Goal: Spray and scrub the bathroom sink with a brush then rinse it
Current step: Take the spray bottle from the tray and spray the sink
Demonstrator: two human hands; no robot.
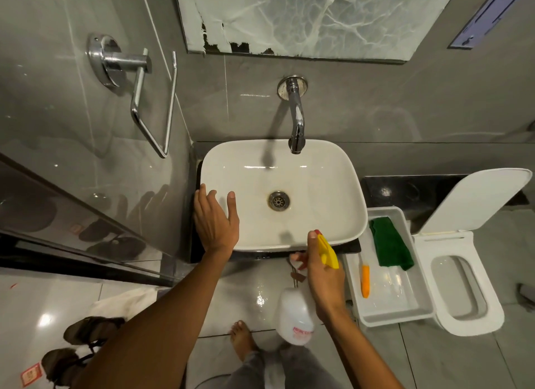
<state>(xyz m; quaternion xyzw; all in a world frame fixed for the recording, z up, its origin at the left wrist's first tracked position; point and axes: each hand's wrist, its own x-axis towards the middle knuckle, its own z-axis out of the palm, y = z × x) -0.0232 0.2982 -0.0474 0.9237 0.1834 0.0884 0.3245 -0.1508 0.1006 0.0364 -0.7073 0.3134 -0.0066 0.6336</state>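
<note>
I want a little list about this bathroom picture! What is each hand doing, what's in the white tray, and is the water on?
left hand: open, resting on the sink rim
right hand: holding the spray bottle, nozzle toward the sink
tap: no water seen running
sink: looks dry, drain uncovered
tray: green cloth and an orange-handled tool, maybe the brush
toilet: lid up, right of the tray

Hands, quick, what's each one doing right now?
Left hand: open, resting on the sink rim, holding nothing.
Right hand: closed around the spray bottle, at its yellow trigger head.
</note>
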